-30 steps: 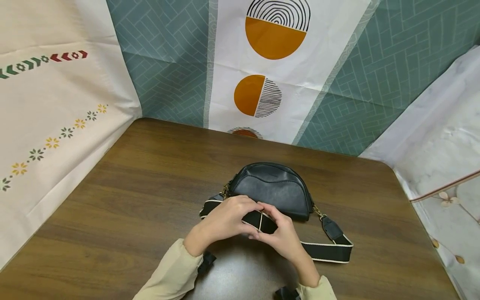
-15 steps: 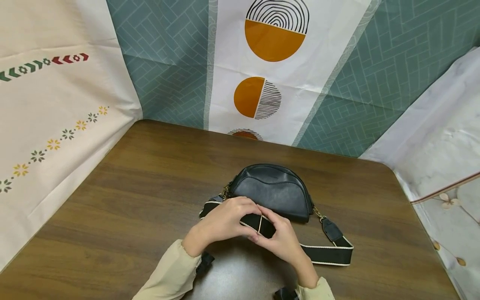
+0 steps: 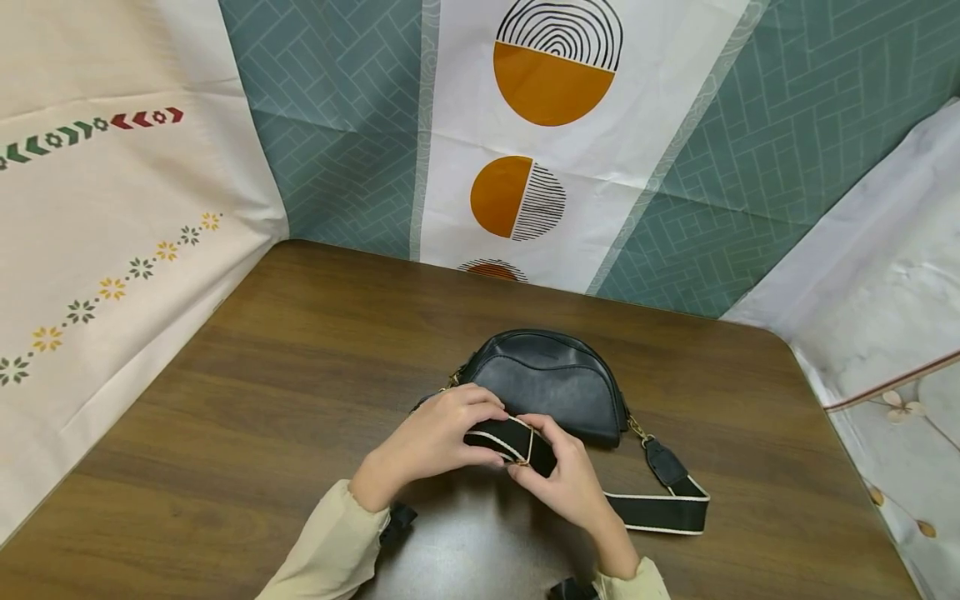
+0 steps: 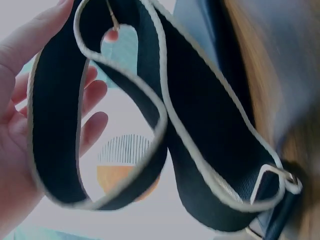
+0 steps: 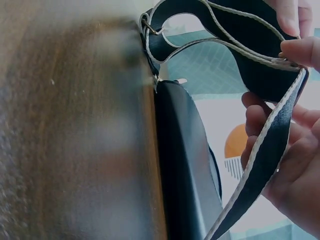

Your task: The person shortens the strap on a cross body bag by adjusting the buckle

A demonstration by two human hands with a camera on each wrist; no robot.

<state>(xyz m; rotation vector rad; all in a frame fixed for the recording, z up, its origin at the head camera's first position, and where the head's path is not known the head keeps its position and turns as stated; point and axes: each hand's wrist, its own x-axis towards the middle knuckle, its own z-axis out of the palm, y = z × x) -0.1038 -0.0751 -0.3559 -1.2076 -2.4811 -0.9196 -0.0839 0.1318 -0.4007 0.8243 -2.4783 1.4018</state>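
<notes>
A black half-moon handbag (image 3: pixel 551 379) stands on the table behind both hands. Its wide black strap (image 3: pixel 495 433) with cream edges is raised in front of it, and a thin gold slider buckle (image 3: pixel 530 447) crosses the webbing. My left hand (image 3: pixel 431 437) holds the strap left of the buckle, thumb below and fingers above. Just right of the buckle, my right hand (image 3: pixel 564 475) grips the strap between thumb and fingers. In the left wrist view the strap (image 4: pixel 57 125) hangs in loops beside the palm. The right wrist view has a strap length (image 5: pixel 270 145) crossing the right palm.
A gold clasp (image 3: pixel 636 427) and leather tab (image 3: pixel 663 462) join the strap at the bag's right end. The rest of the strap (image 3: pixel 656 512) lies on the brown wooden table (image 3: pixel 300 358). Patterned cloths (image 3: pixel 345 125) hang behind and at both sides.
My left hand has slid left along the strap, away from the buckle. The gap between the hands has widened, showing more strap and buckle. The bag has stayed in place.
</notes>
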